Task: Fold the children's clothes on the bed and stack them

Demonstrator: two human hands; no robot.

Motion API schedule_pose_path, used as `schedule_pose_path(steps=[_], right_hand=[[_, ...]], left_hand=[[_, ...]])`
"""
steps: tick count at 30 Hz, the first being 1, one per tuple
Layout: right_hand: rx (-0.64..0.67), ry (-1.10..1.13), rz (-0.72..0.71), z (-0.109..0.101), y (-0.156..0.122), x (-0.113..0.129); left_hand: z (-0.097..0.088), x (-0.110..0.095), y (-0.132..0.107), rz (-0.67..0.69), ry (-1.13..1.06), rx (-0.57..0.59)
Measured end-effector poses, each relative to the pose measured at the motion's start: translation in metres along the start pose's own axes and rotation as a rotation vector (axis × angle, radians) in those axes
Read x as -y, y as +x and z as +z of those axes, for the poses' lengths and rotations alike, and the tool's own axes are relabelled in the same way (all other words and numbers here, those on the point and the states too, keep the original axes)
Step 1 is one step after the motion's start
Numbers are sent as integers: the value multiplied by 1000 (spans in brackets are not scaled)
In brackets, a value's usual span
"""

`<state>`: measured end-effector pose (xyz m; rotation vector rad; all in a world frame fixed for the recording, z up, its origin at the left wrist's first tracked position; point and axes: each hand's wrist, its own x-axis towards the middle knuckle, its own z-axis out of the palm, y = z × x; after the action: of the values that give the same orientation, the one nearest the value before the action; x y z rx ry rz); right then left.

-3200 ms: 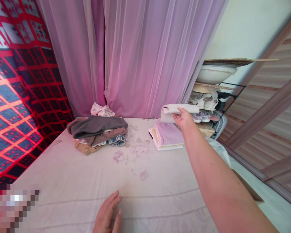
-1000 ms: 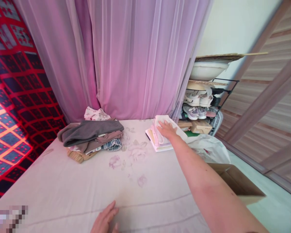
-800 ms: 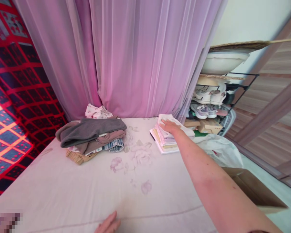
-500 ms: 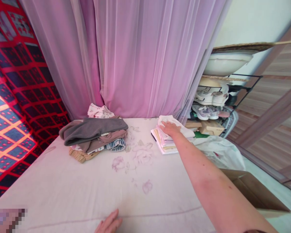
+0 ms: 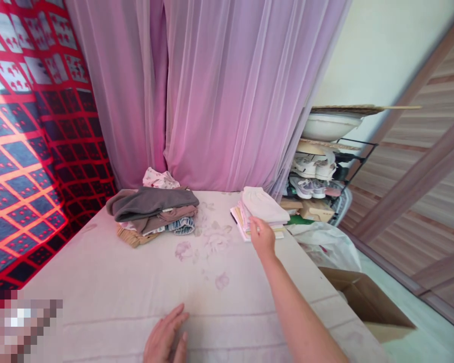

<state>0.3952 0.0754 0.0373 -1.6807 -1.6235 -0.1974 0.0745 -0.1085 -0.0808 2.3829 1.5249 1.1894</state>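
A neat stack of folded pale clothes (image 5: 263, 209) lies at the far right of the bed, a white piece on top. My right hand (image 5: 262, 237) hovers just in front of the stack with its fingers loosely apart, holding nothing, its fingertips near the stack's front edge. My left hand (image 5: 166, 337) rests flat and open on the floral sheet (image 5: 212, 282) at the near edge. A loose heap of unfolded clothes (image 5: 153, 209), with a grey garment on top, sits at the far left of the bed.
Pink curtains (image 5: 219, 91) hang behind the bed. A red and blue patterned cloth (image 5: 26, 151) covers the left wall. A shoe rack (image 5: 321, 171) with a basin on top stands at the right, with a white plastic bag (image 5: 325, 244) and an open cardboard box (image 5: 366, 302) beside the bed.
My right hand laid the white folded piece on the stack, pressed it flat, then drew back toward me off the stack. My left hand stayed flat on the sheet.
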Motion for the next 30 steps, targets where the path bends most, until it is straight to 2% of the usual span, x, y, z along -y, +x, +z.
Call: schedule_pose_path(steps=[2, 4, 8, 18, 30], right_hand=[[-52, 138, -85, 13, -44, 7], [-15, 201, -89, 26, -78, 14], [75, 240, 21, 37, -115, 19], [153, 411, 231, 23, -137, 7], [170, 475, 267, 16, -136, 12]], left_hand=[[-1, -4, 1, -36, -10, -5], [-2, -9, 3, -69, -32, -4], [-4, -19, 7, -125, -69, -36], [-7, -38, 11, -277, -101, -63], [-14, -48, 16, -339, -111, -23]])
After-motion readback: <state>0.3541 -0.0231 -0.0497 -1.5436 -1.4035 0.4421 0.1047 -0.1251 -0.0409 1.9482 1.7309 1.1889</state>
